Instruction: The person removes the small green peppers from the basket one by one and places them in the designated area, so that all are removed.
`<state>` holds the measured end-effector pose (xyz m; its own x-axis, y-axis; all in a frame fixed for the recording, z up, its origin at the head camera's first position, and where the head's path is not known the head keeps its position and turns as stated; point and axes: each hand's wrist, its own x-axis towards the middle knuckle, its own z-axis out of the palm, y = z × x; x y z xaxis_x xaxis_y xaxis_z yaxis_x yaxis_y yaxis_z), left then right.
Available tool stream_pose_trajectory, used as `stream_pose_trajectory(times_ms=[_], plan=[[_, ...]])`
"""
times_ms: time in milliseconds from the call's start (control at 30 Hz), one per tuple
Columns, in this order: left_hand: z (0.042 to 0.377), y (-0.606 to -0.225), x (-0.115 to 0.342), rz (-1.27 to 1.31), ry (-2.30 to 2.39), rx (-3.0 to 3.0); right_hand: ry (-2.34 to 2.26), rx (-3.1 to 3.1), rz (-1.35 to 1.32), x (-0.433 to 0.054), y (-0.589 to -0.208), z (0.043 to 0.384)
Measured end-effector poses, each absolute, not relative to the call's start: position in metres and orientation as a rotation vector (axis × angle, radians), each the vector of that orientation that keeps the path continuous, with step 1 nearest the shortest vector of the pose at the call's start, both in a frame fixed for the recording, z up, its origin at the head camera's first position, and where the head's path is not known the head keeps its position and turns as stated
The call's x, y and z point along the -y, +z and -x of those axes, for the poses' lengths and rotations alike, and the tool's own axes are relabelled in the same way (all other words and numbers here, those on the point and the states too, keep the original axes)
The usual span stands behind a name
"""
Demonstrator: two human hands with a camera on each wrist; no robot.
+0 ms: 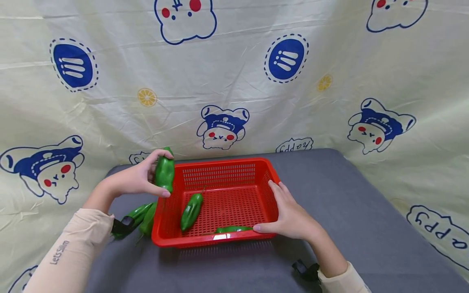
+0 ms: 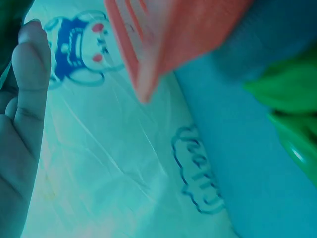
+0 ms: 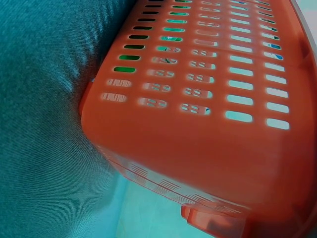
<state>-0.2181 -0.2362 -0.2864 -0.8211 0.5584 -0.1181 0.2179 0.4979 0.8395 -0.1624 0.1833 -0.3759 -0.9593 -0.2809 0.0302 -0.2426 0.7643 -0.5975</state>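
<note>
My left hand (image 1: 141,177) grips a plump green pepper (image 1: 165,171) between thumb and fingers, raised at the basket's left rim. In the left wrist view, the pepper shows only as a dark green patch at the top-left corner, beside the hand (image 2: 25,109). A red plastic basket (image 1: 227,239) with slotted walls stands on the table. Inside it, one green pepper (image 1: 192,211) lies toward the left, and another (image 1: 233,229) is partly hidden behind the front rim. My right hand (image 1: 291,213) rests across the basket's front right corner, thumb on the front rim and fingers along the right rim.
More green peppers (image 1: 147,219) lie on the grey tabletop (image 1: 326,191) left of the basket, partly behind the left forearm. A pale printed cloth (image 1: 234,81) hangs behind and beside the table. Dark straps (image 1: 307,270) sit at the wrists.
</note>
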Motion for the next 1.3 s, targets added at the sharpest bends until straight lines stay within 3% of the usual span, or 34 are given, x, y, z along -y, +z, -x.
stream_pose_trajectory(times_ms=[567, 1300], plan=[[0.189, -0.340, 0.313, -0.479, 1.312, -2.395, -0.957, -2.894, 0.440, -0.184, -0.375, 0.163], [0.173, -0.389, 0.309, -0.355, 1.142, -2.314, -0.958, -2.904, 0.456, -0.184, -0.375, 0.162]])
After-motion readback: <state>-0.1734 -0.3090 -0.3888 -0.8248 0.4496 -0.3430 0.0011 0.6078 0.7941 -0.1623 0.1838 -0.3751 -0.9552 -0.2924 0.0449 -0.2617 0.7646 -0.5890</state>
